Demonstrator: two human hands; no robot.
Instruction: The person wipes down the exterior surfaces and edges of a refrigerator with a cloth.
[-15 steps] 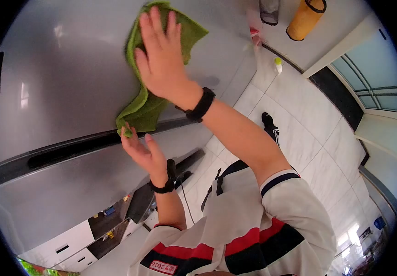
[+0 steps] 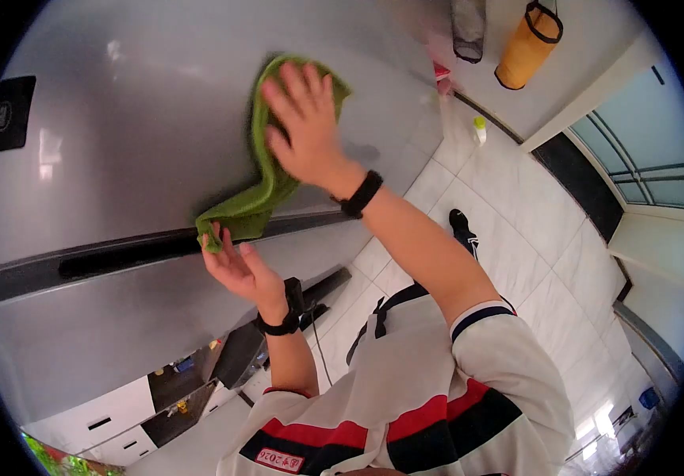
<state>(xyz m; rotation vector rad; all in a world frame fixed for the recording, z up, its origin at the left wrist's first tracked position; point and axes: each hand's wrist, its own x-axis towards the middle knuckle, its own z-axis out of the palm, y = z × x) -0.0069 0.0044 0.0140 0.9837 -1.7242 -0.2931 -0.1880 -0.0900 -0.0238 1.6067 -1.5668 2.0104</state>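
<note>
My right hand (image 2: 306, 131) lies flat with fingers spread on a green cloth (image 2: 278, 186), pressing it against the glossy grey door (image 2: 167, 119) of what looks like a refrigerator. From under that palm the cloth trails down to the left, to a dark recessed groove (image 2: 136, 250) along the door's edge. There my left hand (image 2: 239, 270), palm turned up, has the cloth's lower corner between its fingers, its thumb standing apart. Both wrists wear black bands. Part of the cloth is hidden under my right hand.
A yellow cylindrical bag (image 2: 528, 49) and a grey mesh holder (image 2: 469, 32) hang on the wall. A small bottle with a green cap (image 2: 480, 131) stands on the tiled floor (image 2: 516, 206). White drawers (image 2: 96, 420) and dark shelves with small items are lower left.
My right hand has slid down the door and slightly right, taking the upper cloth with it. The cloth now bunches more between the hands. My left hand has barely moved.
</note>
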